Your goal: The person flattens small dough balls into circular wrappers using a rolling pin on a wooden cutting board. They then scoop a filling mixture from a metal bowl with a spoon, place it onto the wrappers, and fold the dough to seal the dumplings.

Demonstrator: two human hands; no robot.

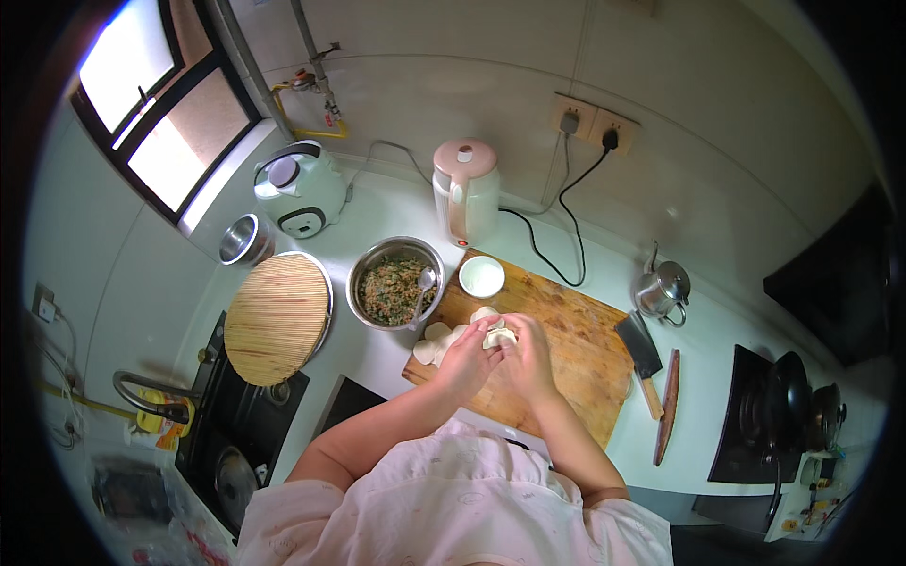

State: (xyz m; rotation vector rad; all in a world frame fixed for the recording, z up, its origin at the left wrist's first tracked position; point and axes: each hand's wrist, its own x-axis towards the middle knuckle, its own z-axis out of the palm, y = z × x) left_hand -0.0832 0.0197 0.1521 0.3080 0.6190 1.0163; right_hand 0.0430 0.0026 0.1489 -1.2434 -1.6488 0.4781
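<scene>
Above a wooden cutting board (573,339), my left hand (467,354) and my right hand (527,354) come together around one folded dumpling (500,338). The fingers of both hands press on its pale dough edge. Several round dough wrappers (432,343) lie on the board's left part, partly hidden by my left hand. Beyond my fingers a white bowl (482,276) with white contents stands on the board. To the left a steel bowl (354,301) holds chopped filling (389,286) with a metal spoon (425,283) resting in it.
A round reed tray (276,318) overlaps the sink (241,417) at left. An electric kettle (467,191) and a rice cooker (301,191) stand behind. At right lie a cleaver (640,347) and a rolling pin (667,407), near a steel pot (662,289) and a stove (743,417).
</scene>
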